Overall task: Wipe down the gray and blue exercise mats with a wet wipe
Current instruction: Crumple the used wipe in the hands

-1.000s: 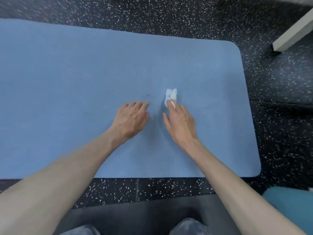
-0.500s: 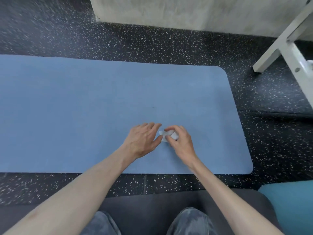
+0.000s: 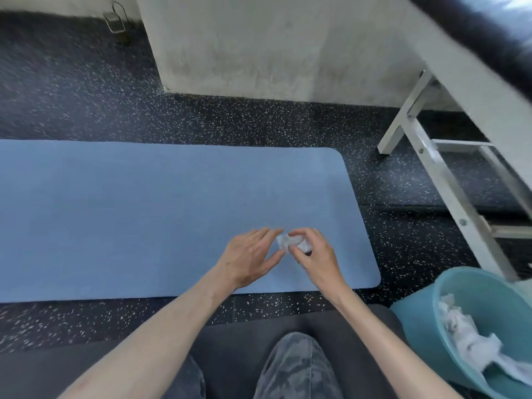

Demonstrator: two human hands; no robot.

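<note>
Blue mat: lies flat on the speckled black floor, filling the left and middle of the frame; its rounded right-hand corners show, its left end runs out of frame.
Wet wipe: a small crumpled white wad just right of centre, above the mat's near right part, held between the two hands.
Right hand: fingers curled over the wipe, thumb and fingertips pinching it from the right side.
Left hand: fingers straight and slightly spread, their tips touching the left edge of the wipe; the thumb reaches out beneath it. Whether it grips the wipe cannot be told.
Gray mat: a dark gray strip along the bottom of the frame, under the person's knees, parallel to the blue one and separated from it by a band of floor.
Knees: in patterned gray trousers, bottom centre.
Teal basin: lower right corner, tilted, with crumpled white wipes inside.
White metal frame: right side of the frame, standing on the floor beyond the blue mat's end.
Concrete wall: upper centre.
</note>
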